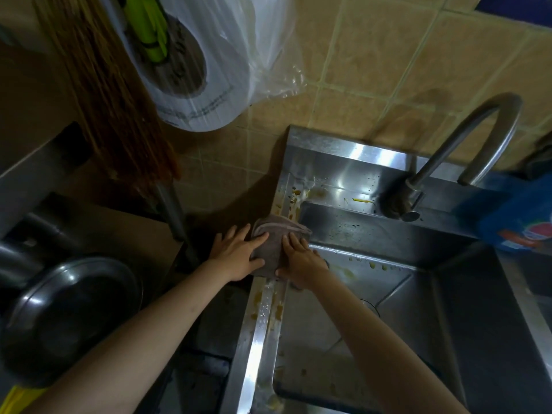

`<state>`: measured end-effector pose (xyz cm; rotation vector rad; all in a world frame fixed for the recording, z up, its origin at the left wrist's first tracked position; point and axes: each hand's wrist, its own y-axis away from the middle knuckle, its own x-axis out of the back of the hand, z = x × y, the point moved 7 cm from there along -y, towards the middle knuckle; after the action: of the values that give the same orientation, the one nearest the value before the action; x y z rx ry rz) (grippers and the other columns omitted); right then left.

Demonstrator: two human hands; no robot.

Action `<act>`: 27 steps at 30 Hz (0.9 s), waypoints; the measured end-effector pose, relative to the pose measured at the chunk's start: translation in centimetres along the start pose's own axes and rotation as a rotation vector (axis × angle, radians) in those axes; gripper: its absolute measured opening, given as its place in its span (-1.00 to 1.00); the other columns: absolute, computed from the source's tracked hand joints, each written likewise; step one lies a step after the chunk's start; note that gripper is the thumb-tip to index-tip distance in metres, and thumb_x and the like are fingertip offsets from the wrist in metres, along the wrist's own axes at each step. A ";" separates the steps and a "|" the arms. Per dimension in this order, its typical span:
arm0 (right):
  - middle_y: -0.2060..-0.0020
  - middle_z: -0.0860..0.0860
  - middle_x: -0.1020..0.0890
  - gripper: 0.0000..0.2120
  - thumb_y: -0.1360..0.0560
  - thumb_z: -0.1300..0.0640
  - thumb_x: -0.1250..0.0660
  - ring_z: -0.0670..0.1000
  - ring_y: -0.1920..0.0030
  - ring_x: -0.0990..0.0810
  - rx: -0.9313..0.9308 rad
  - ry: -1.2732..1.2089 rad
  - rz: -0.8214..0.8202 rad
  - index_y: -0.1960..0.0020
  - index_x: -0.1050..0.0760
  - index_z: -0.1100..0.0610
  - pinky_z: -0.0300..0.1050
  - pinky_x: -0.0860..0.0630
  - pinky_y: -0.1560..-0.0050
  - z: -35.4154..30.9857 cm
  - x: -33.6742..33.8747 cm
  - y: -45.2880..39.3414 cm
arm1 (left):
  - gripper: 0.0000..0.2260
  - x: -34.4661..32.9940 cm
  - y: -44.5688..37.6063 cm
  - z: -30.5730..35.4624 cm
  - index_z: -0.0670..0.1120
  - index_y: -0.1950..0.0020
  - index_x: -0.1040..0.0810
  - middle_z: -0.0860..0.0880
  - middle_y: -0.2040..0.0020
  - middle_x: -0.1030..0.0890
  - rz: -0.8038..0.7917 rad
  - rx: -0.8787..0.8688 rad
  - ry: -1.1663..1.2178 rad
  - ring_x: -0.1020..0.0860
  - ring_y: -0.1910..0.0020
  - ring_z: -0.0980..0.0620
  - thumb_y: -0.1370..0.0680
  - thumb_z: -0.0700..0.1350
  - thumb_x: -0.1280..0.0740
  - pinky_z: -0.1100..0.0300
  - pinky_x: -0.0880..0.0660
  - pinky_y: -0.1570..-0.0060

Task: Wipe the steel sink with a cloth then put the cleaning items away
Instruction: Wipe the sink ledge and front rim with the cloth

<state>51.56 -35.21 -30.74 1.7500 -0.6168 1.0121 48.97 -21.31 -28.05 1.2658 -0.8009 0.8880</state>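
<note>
Left hand (239, 256) flat, fingers spread, pressing grey cloth (273, 239) on steel sink (263, 321) left rim near back corner; right hand (300, 259) fingers straight, pressing same cloth.

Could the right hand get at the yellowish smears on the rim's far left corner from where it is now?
Probably yes. The right hand presses the cloth on the sink's left rim, and the yellowish smears lie just beyond the cloth along that rim. Nothing stands between them; the faucet sits further right.

Tan tiled wall (373, 55) with pale grout fills the back, a clear plastic bag (227, 55) hanging against it in dim light.
</note>
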 end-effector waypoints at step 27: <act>-0.53 -0.01 0.25 -0.35 -0.60 -0.03 -0.13 0.22 -0.53 0.09 0.365 0.324 0.021 -0.52 0.20 -0.19 0.19 -0.05 -0.49 -0.5 2.9 -1.2 | -0.19 -4.7 3.2 2.5 -0.13 -0.55 0.01 -0.15 -0.37 -0.39 0.320 0.328 0.286 -0.39 -0.30 -0.17 -0.47 0.19 -0.28 -0.01 -0.37 -0.24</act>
<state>53.87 -34.16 -28.82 1.8329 -0.2545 1.4559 43.92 -24.07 -30.48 1.2697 -0.6538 1.4713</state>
